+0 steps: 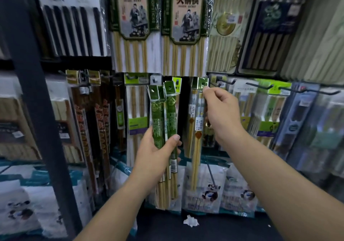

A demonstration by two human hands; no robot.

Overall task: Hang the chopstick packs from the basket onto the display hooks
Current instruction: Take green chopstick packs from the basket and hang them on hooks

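Note:
My left hand grips a bunch of green-labelled chopstick packs upright in front of the display, their punched header tabs pointing up. My right hand pinches the upper part of a single pack with a gold-green header and pale bamboo sticks hanging down. That header sits just left of a black display hook; whether it is on a hook I cannot tell. The basket is out of view.
Hanging chopstick packs fill the wall: large bamboo packs above, dark red ones to the left, more on black hooks to the right. A dark shelf post stands at left. Panda-printed bags lie below, and a crumpled white scrap.

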